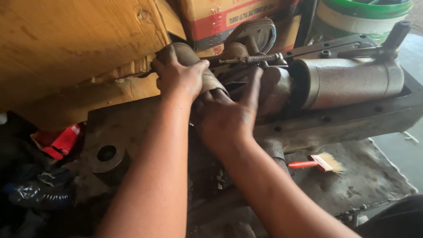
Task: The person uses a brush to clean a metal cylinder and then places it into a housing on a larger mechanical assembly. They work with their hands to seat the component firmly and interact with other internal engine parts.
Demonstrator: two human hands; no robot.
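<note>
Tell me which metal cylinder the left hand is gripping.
The left hand grips the smaller, darker cylinder under the wooden crate; the big grey cylinder lies untouched to its right.
</note>
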